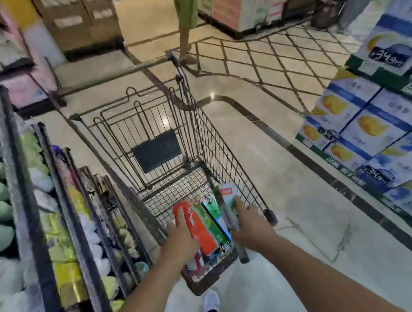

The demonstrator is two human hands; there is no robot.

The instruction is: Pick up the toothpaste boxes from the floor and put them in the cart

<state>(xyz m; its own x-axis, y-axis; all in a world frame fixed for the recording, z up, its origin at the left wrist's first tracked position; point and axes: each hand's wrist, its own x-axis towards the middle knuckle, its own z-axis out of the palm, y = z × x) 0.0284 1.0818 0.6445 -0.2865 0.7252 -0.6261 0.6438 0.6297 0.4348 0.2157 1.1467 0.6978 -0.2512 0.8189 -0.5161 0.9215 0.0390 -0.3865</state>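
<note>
Toothpaste boxes [204,228], red, green and blue, lie side by side.

We can read little here. Dark price tags [390,56] on the stacked white-and-blue cartons with yellow fruit pictures [372,124] along the right edge of the aisle floor show digits that look like 34.9, seen upside down. A small red label [226,191] on the pale toothpaste box [229,203] at the cart's near right corner carries print too blurred for us to read.
</note>
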